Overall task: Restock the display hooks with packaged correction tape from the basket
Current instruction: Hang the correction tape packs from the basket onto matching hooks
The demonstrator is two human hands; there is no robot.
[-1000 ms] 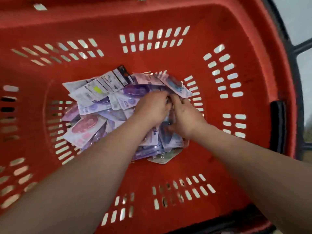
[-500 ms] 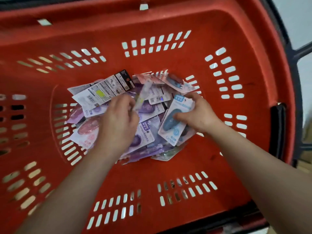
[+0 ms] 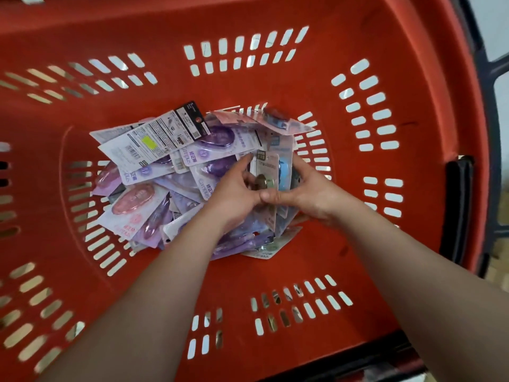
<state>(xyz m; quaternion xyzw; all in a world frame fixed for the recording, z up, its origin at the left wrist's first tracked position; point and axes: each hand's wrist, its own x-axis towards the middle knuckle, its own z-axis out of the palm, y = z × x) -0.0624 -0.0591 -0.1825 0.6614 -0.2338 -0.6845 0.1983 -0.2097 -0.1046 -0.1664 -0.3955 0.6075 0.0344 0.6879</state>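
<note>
Since half a second ago the left hand (image 3: pixel 234 195) has crossed from the pile's middle to meet the right hand (image 3: pixel 312 193). Both hands now grasp a small upright stack of correction tape packets (image 3: pixel 268 169) between them, above the right side of the loose pile (image 3: pixel 154 172) lying in the red basket (image 3: pixel 371 244).

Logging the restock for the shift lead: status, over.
Left grip and right grip both hold a small stack of packs. Stack upright above the loose pile in the red basket. Nothing blocking.
</note>
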